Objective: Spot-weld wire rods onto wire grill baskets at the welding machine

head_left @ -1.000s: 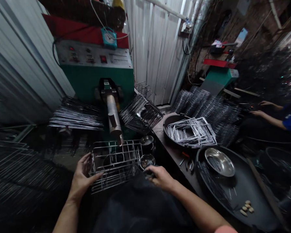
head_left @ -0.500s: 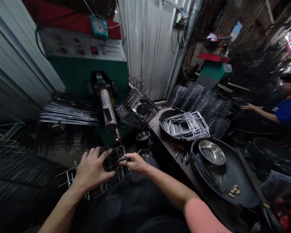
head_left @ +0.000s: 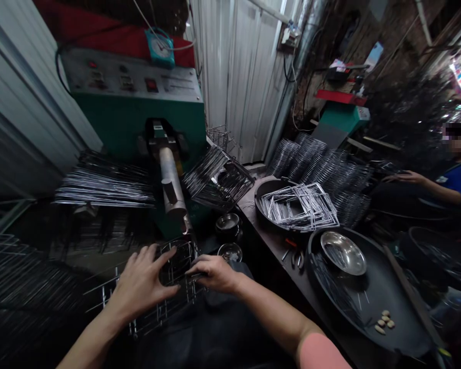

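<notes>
A wire rack (head_left: 162,311) of crossed metal rods lies in front of me, over my dark apron, below the lower tip of a green machine's (head_left: 138,113) metal arm (head_left: 171,174). My left hand (head_left: 138,284) is over the rack's left part, fingers spread and thumb apart from the index finger. At the rack's right side, my right hand (head_left: 215,274) is closed in a pinch with darkened fingertips. Whatever it holds is too small and dark to make out.
Stacked wire frames hang left (head_left: 103,182) and right (head_left: 218,177) of the arm. On the right bench, a round tray (head_left: 259,205) holds square wire frames; another tray (head_left: 392,287) carries a metal bowl (head_left: 343,251). Pliers (head_left: 300,260) lie nearby. A person (head_left: 457,179) sits far right.
The view has shifted slightly, so the bench and trays appear lower and further right. My right fingers have changed their bend a little at the rack; my left hand stays spread over it.
</notes>
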{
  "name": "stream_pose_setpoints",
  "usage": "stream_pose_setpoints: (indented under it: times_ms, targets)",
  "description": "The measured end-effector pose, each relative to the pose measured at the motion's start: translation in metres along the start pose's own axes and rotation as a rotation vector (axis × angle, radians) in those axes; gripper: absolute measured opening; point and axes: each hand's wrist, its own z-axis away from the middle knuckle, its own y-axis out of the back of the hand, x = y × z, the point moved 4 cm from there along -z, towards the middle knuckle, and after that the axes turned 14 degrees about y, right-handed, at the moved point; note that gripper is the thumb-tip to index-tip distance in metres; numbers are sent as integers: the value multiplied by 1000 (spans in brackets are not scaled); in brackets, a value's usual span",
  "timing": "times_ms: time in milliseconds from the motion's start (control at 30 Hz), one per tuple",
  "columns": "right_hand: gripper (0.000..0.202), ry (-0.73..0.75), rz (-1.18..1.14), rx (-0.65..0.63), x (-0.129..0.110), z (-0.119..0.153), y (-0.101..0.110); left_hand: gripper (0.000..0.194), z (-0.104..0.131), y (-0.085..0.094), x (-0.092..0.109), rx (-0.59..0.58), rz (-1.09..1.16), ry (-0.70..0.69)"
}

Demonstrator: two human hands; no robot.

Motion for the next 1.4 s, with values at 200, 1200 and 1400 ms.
stream_pose_setpoints:
  times_ms: [200, 1200, 1400]
  targets:
    - [20, 17, 91, -46, -9, -2, 1, 76, 5, 4, 0, 41, -48, -29]
    - [11, -66, 162, -7, 32, -54, 24, 72, -51, 10, 3, 17, -37, 113]
    - [31, -156, -15, 267, 28, -16, 23, 72, -51, 3, -5, -9, 55, 129]
